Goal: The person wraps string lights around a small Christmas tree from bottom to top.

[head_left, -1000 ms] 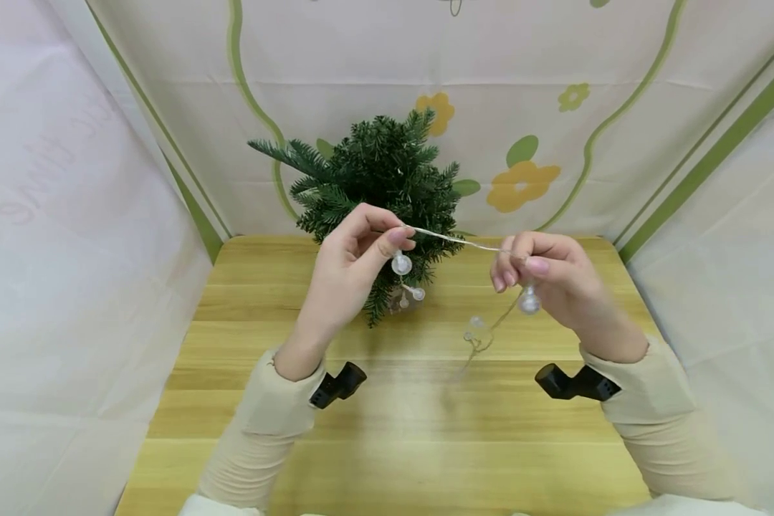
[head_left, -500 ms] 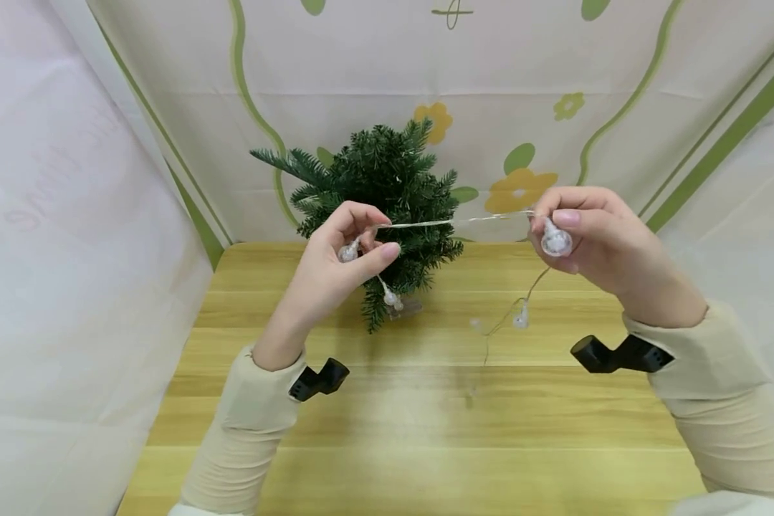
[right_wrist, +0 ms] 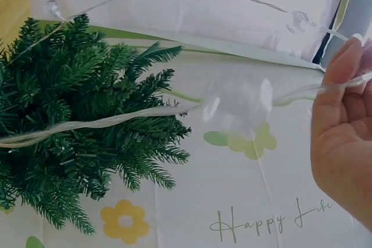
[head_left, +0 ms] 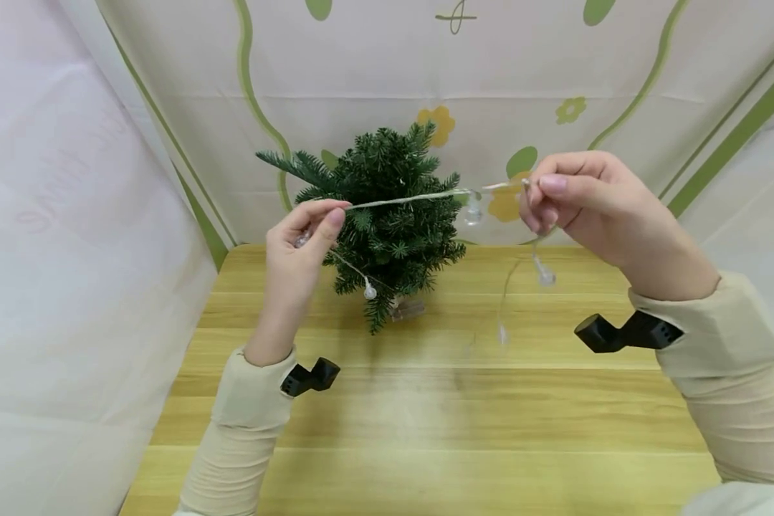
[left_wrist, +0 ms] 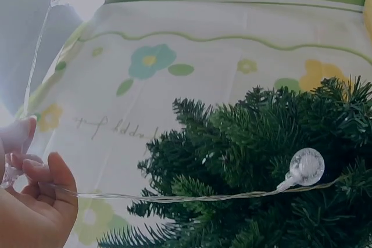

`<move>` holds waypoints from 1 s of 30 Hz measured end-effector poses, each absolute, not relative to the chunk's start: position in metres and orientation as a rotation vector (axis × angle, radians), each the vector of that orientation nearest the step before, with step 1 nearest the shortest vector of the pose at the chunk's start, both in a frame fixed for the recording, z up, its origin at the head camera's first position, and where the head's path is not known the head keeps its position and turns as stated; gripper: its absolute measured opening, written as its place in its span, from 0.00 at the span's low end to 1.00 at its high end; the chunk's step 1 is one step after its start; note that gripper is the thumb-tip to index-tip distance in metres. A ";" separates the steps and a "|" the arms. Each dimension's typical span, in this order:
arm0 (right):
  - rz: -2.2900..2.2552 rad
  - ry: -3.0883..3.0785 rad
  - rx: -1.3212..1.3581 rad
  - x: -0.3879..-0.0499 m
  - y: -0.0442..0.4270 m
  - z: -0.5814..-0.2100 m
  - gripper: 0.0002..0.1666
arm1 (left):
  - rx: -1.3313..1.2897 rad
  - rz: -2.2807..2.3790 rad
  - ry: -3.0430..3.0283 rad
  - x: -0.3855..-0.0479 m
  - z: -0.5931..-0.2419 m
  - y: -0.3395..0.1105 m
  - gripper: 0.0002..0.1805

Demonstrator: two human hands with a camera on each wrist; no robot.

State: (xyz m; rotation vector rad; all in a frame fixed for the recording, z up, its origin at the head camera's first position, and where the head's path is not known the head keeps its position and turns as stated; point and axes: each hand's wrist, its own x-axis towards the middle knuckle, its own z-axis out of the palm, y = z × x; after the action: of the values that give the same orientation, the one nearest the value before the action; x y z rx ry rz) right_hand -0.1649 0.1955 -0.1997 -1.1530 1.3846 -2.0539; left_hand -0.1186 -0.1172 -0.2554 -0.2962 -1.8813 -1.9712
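Note:
A string of lights (head_left: 406, 199) with clear round bulbs stretches between my two hands, in front of a small green artificial tree (head_left: 387, 172). My left hand (head_left: 299, 240) pinches the wire between thumb and forefinger, a bulb partly hidden in the palm. Farther right and higher, my right hand (head_left: 587, 193) pinches the other end of the taut stretch. One bulb (head_left: 474, 212) hangs from that stretch near the right hand. Below each hand the wire droops with more bulbs, such as a bulb (left_wrist: 307, 166) before the branches in the left wrist view.
The tree stands at the back of a wooden table (head_left: 426, 416). At its foot lies a clear plastic piece (head_left: 408, 309). A printed fabric wall (head_left: 490, 64) rises behind it, with white fabric on both sides. Each sleeve carries a black wrist camera (head_left: 311, 377).
My hands have moved apart: the right hand went right and up, the left hand went left. The wire stretch between them has grown longer, and a bulb now hangs from it.

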 end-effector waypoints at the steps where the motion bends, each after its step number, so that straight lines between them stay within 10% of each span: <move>1: -2.073 1.349 -1.164 -0.166 0.195 -0.197 0.27 | -0.274 -1.978 -1.854 -0.120 -0.256 -0.119 0.10; 30: -1.957 1.341 -0.932 -0.210 0.219 -0.148 0.24 | -0.054 -1.499 -1.987 -0.148 -0.280 -0.170 0.14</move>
State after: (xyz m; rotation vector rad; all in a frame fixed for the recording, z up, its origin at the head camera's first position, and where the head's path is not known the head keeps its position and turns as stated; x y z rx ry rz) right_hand -0.2101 0.2188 -0.1475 -0.9320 1.3413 -1.9570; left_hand -0.1477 -0.1696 -0.2802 -0.0543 -1.9874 -1.4990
